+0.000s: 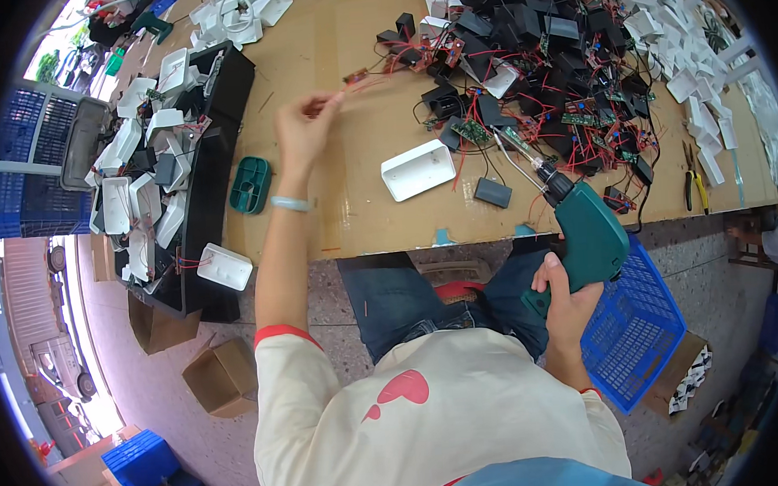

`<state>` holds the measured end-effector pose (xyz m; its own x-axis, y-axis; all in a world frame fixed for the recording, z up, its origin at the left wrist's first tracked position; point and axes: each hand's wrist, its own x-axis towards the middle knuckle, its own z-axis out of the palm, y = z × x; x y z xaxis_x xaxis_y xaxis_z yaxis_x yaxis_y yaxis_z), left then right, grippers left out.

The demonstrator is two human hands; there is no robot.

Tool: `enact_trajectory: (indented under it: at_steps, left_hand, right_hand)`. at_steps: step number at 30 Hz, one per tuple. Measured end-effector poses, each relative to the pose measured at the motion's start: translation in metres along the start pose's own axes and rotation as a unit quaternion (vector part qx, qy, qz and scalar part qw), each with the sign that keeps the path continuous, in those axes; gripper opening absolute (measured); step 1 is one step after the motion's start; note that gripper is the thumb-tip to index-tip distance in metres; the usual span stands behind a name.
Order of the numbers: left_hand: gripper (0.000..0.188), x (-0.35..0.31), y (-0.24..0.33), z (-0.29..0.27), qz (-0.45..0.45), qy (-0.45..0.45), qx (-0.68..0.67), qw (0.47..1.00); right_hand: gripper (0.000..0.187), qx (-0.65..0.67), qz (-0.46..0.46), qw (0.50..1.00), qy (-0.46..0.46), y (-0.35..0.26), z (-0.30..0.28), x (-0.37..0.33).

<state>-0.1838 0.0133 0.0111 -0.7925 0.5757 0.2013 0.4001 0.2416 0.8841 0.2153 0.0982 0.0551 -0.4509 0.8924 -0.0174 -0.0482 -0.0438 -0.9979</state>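
Observation:
My right hand (567, 298) is wrapped around the grip of a green soldering gun (592, 225). Its metal tip, with a thin curved tube beside it, points up and left over circuit boards and red wires. Out over the table, my left hand (306, 128) has thumb and fingers pinched together; whatever is between them is too small to make out. Just beyond its fingertips lies a small red-wired board (356, 76). Between my hands sit an open white plastic case (418, 171) and a black box (493, 193) with thin wires.
A large heap of black boxes (518, 25), boards and red wires covers the back right, with white cases (693, 77) beyond. At left stand a green compartment tray (250, 185) and a black bin (223, 102) of parts. Pliers (694, 179) lie far right; a blue crate (635, 327) stands below.

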Motion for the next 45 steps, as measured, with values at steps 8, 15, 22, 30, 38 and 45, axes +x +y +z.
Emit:
enact_trajectory:
  at_steps: [8, 15, 22, 30, 38, 45]
  left_hand:
    - [0.014, -0.034, 0.056, -0.030, 0.090, 0.173, -0.077, 0.978]
    - [0.013, -0.047, 0.041, -0.024, 0.004, 0.172, -0.330, 0.928]
    - [0.024, -0.020, 0.030, -0.076, 0.069, 0.188, -0.416, 0.887]
    - [0.015, -0.059, 0.117, -0.043, 0.054, 0.116, -0.155, 0.980]
    - [0.013, -0.119, 0.084, 0.019, -0.062, -0.001, -0.180, 0.982]
    - [0.014, -0.131, 0.084, 0.014, -0.067, 0.001, -0.193, 0.979]
  right_hand:
    - [0.022, 0.012, 0.008, 1.000, -0.023, 0.003, 0.005, 0.005]
    - [0.025, -0.028, 0.063, 0.998, -0.005, -0.013, 0.002, -0.002]
    - [0.022, -0.054, 0.006, 0.998, -0.017, 0.000, -0.001, -0.013]
    - [0.024, -0.024, 0.074, 0.996, -0.040, 0.002, -0.006, -0.008]
    - [0.029, -0.046, 0.040, 0.997, -0.047, 0.004, -0.011, -0.004]
    - [0.029, -0.041, 0.027, 0.997, -0.063, 0.005, -0.001, -0.010]
